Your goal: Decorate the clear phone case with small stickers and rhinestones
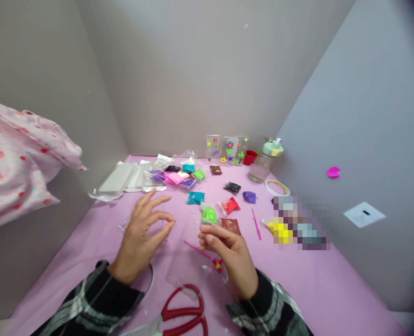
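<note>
My left hand [140,233] hovers over the table with thumb and index fingertip pinched together and the other fingers spread. Anything in that pinch is too small to make out. My right hand [231,256] faces it, its fingertips pressed together; what they hold, if anything, I cannot see. Between and below my hands lies a clear plastic piece [182,268]. A pink stick-like tool [197,249] and a small red flower with a yellow centre [217,265] are close to my right hand. Red-handled scissors [184,311] rest nearest to me.
Bags of coloured clay, including teal [195,198], green [209,214] and red [229,206], lie ahead. White packets [117,179] are stacked back left. Decorated clear cases [230,149], a red cup [250,157], a bottle [261,165] and a tape roll [277,188] stand farther back.
</note>
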`<state>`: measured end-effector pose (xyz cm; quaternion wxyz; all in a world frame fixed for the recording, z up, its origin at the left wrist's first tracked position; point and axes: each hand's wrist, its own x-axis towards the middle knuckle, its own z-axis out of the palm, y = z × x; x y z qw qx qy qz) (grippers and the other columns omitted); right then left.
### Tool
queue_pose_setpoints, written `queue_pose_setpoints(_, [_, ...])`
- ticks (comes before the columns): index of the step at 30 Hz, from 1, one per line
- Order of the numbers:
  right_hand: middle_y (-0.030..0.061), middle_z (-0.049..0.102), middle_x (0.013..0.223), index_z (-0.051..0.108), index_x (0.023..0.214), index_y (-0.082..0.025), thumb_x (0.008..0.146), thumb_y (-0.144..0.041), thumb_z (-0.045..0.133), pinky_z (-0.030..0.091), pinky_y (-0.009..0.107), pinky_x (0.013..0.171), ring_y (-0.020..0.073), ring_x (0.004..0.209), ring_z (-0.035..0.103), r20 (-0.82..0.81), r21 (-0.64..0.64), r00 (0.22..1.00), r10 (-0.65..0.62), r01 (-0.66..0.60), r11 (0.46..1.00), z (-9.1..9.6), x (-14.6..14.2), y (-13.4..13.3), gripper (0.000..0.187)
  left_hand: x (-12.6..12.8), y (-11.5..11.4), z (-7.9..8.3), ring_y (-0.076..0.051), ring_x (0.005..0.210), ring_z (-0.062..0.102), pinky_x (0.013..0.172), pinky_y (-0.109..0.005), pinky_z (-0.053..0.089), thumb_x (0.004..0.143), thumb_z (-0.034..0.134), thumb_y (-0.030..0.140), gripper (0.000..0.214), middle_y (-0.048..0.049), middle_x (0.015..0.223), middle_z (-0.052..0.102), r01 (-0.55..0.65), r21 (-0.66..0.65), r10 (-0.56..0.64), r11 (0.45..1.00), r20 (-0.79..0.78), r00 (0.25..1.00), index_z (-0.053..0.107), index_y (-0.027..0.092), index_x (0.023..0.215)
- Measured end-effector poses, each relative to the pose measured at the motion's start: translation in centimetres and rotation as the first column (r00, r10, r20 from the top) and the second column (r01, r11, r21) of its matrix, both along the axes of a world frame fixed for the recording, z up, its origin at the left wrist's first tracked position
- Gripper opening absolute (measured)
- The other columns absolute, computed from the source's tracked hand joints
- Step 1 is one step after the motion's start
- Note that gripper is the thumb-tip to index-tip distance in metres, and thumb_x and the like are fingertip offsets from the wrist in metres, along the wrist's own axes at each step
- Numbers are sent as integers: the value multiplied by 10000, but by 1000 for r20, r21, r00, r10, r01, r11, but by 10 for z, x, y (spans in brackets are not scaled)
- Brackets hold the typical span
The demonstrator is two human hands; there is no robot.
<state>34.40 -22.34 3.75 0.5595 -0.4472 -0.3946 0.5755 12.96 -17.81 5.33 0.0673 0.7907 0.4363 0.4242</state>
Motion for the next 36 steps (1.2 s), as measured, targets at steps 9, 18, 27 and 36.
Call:
queue_pose_setpoints(9, [54, 757, 794, 797, 865, -181, 687, -391, 832, 582, 328, 707, 168, 696, 675, -49, -10, 998, -32, 31, 999, 3, 2, 1, 278, -71, 43, -37, -386, 1386, 380, 1123, -673, 200, 885, 527, 296, 213, -80, 1234, 664, -146, 83, 168, 986, -477, 863, 701, 249, 772])
queue_pose_setpoints(18, [53, 759, 793, 797, 865, -190, 692, -385, 831, 585, 326, 705, 166, 691, 682, -60, -8, 998, -37, 36, 999, 0, 3, 3, 263, -62, 51, -43, -373, 1369, 408, 1135, -670, 189, 845, 551, 239, 170, -88, 1195, 678, -81, 100, 124, 992, -573, 810, 687, 232, 743])
queue_pose_setpoints(27, [42, 752, 774, 798, 843, -191, 682, -382, 835, 579, 310, 695, 150, 674, 669, -80, -14, 996, -25, 24, 1000, 6, 2, 2, 253, -47, 48, -42, -354, 1367, 430, 1152, -700, 148, 909, 436, 129, 271, -88, 1214, 671, -33, 132, 113, 991, -662, 741, 654, 208, 768])
queue_pose_setpoints(36, [35, 750, 768, 797, 852, -191, 684, -380, 836, 575, 289, 685, 141, 673, 674, -90, 0, 996, -22, 22, 1000, 1, 3, 2, 256, -50, 33, -49, -415, 1375, 410, 1137, -705, 129, 860, 431, 50, 308, -215, 1272, 641, -48, 61, 76, 997, -627, 775, 728, 129, 867])
